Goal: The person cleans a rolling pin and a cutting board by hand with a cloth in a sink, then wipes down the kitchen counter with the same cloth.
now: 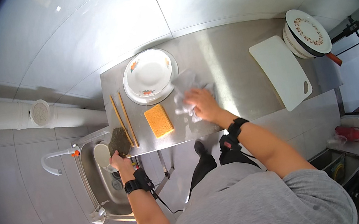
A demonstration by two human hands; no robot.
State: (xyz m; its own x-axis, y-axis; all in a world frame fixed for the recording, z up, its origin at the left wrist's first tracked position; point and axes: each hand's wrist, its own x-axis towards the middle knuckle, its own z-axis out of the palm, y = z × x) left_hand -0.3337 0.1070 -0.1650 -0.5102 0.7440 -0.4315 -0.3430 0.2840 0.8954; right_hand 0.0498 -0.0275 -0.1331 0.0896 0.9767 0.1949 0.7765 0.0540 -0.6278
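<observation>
On the metal countertop [186, 46], my right hand [202, 104] presses down on a crumpled grey cloth [186, 84], just right of a stack of white floral dishes [149, 74]. My left hand [121, 161] grips the lower edge of a dark scouring pad [119, 141] at the counter's left corner, beside the sink. Two wooden chopsticks [126, 121] lie just right of the pad, and an orange sponge [159, 120] lies between them and the cloth. Both hands are slightly blurred.
A steel sink [101, 185] with a white cup [102, 155] and a white faucet [48, 156] adjoins the counter's left end. Toward the right lie a white cutting board [281, 71] and a pot [293, 45] topped by a patterned plate [309, 31]. A tiled wall rises behind.
</observation>
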